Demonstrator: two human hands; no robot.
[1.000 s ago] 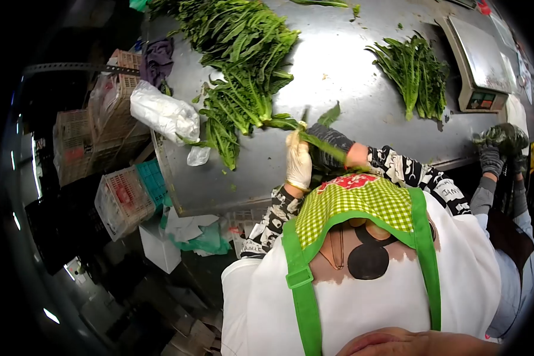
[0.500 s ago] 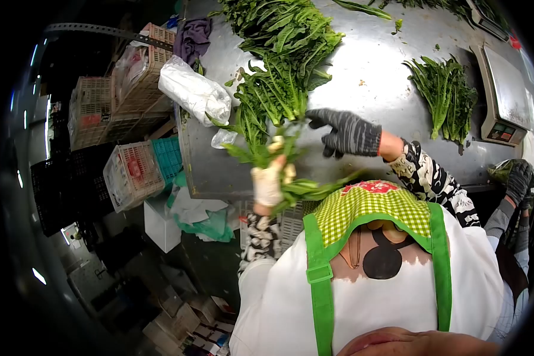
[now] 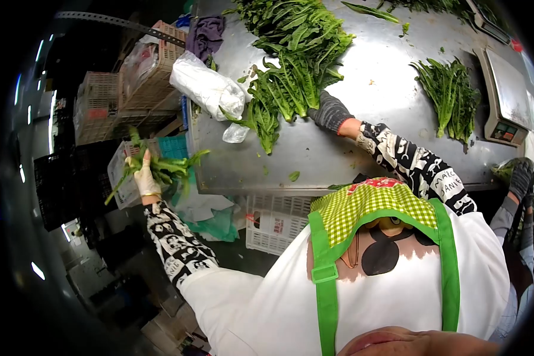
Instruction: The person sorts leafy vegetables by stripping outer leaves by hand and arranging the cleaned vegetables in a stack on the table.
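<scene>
My left hand [image 3: 146,177], in a cream glove, is closed around a loose bunch of leafy greens [image 3: 171,168]. It is stretched out left of the table, in front of a pale plastic crate [image 3: 120,187]. My right hand [image 3: 330,111], in a grey knitted glove, is at the stem ends of the big pile of leafy greens [image 3: 302,35] on the metal table [image 3: 374,118]. Its fingers are curled against the stems and partly hidden. A smaller bunch of greens [image 3: 448,98] lies to the right on the tabletop.
A digital scale [image 3: 507,95] stands at the right edge. A white plastic bag roll [image 3: 207,86] and a purple cloth [image 3: 206,34] lie at the left edge. A white crate [image 3: 279,222] is below the front edge. Another person's gloved hand [image 3: 522,178] is at far right.
My left hand has swung left, off the table, carrying the bunch of greens. My right hand has moved slightly up against the pile's stems, its fingers now curled in.
</scene>
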